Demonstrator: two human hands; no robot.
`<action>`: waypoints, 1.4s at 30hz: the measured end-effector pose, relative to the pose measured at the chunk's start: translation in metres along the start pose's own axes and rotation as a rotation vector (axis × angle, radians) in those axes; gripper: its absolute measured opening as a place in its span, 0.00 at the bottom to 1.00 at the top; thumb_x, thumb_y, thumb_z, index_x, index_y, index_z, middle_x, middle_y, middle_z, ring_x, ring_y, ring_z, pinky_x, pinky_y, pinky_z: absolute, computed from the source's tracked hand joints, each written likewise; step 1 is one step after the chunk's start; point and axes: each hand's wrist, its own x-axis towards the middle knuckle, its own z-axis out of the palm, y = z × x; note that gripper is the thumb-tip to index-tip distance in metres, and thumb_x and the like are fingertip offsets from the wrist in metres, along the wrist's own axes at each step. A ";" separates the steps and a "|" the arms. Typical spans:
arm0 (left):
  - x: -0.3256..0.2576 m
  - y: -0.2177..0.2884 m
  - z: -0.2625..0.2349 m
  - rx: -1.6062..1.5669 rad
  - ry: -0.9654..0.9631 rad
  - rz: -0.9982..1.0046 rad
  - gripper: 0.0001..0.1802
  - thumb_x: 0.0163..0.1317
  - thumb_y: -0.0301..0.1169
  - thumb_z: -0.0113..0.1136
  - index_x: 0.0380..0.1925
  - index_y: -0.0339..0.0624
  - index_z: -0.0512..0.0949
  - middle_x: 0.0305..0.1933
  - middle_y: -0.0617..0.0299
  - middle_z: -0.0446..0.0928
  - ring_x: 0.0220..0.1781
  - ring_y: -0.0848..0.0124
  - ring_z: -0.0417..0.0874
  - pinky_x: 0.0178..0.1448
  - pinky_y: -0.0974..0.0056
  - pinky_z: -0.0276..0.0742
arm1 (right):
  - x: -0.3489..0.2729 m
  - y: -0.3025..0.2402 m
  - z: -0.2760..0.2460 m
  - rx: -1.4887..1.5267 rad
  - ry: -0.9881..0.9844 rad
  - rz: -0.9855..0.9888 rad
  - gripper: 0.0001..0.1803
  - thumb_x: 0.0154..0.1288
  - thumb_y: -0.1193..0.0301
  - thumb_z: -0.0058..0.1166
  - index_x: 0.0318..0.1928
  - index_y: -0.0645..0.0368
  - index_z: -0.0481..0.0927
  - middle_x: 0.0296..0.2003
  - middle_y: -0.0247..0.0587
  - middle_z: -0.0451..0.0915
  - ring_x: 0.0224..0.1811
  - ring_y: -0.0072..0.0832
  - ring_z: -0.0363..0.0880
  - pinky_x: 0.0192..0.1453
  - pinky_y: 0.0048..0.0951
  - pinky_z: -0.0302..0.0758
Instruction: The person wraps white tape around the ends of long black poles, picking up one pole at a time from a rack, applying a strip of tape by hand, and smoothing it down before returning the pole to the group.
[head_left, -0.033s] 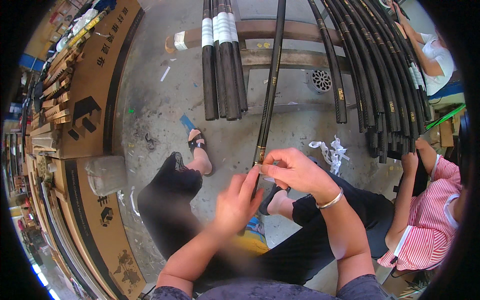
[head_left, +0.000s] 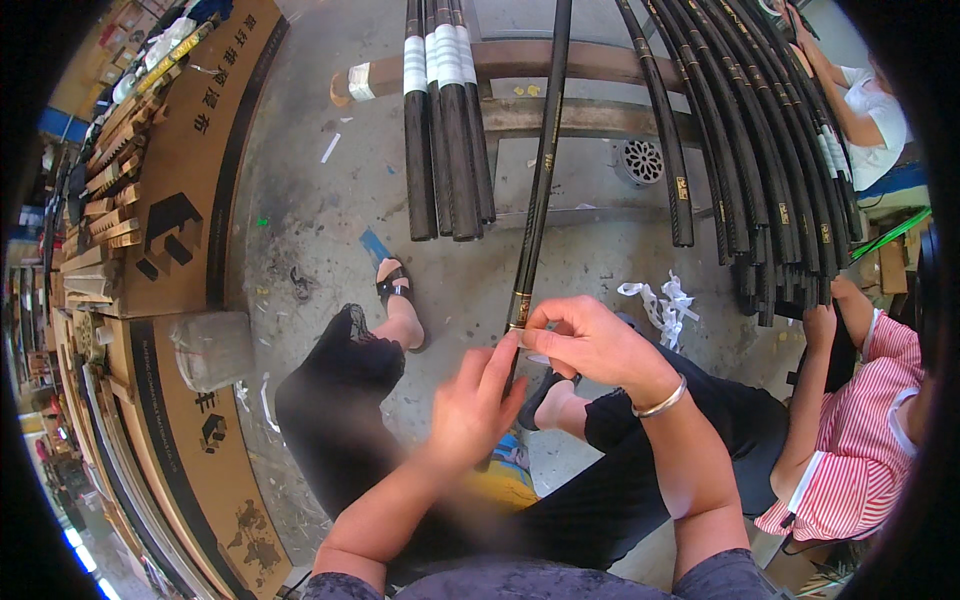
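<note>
A long black pole (head_left: 543, 170) with gold bands runs away from me, its near end between my hands. My left hand (head_left: 472, 408) is closed round that near end, below the gold band, with thumb and forefinger against the shaft. At the gold band, my right hand (head_left: 597, 345), with a bangle at its wrist, pinches thumb and forefinger together beside the pole. A small white strip (head_left: 537, 358) shows under these fingertips; the rest of it is hidden.
Several black poles with white wrapping (head_left: 455, 60) rest across a padded beam (head_left: 510, 60). More black poles (head_left: 760, 150) lie to the right, near a person in a striped shirt (head_left: 850, 440). Cardboard boxes (head_left: 170, 230) line the left side. White scraps (head_left: 665, 305) litter the floor.
</note>
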 end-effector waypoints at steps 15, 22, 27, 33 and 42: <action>0.001 0.001 0.000 -0.008 0.011 0.015 0.37 0.51 0.25 0.71 0.62 0.39 0.68 0.42 0.51 0.77 0.33 0.55 0.84 0.33 0.57 0.81 | 0.001 0.001 -0.001 -0.016 0.005 -0.015 0.13 0.68 0.65 0.56 0.34 0.65 0.79 0.15 0.31 0.71 0.16 0.16 0.67 0.20 0.23 0.60; 0.001 0.001 0.001 -0.011 -0.001 0.002 0.36 0.51 0.26 0.71 0.62 0.38 0.68 0.42 0.50 0.77 0.33 0.54 0.84 0.33 0.57 0.82 | 0.002 0.001 -0.001 -0.019 -0.002 -0.004 0.14 0.68 0.65 0.56 0.34 0.65 0.79 0.15 0.31 0.72 0.16 0.17 0.67 0.20 0.23 0.61; 0.001 0.001 0.000 -0.006 0.002 0.006 0.36 0.51 0.26 0.71 0.62 0.38 0.68 0.42 0.50 0.77 0.33 0.54 0.84 0.33 0.57 0.82 | 0.002 0.003 -0.001 -0.016 0.009 -0.007 0.14 0.68 0.65 0.56 0.34 0.65 0.79 0.15 0.31 0.72 0.16 0.17 0.67 0.20 0.23 0.61; 0.001 0.001 0.000 -0.004 -0.017 -0.014 0.37 0.51 0.26 0.71 0.62 0.39 0.68 0.42 0.51 0.77 0.33 0.55 0.84 0.33 0.58 0.82 | 0.002 0.001 0.000 -0.021 0.012 0.013 0.13 0.68 0.65 0.56 0.34 0.65 0.79 0.15 0.31 0.71 0.16 0.16 0.67 0.20 0.23 0.61; 0.001 0.000 0.002 -0.024 0.006 -0.015 0.37 0.51 0.25 0.71 0.63 0.40 0.68 0.42 0.51 0.77 0.32 0.55 0.84 0.33 0.58 0.82 | 0.002 0.002 -0.001 -0.006 0.004 -0.019 0.12 0.67 0.66 0.56 0.34 0.64 0.79 0.15 0.31 0.72 0.16 0.16 0.68 0.20 0.23 0.62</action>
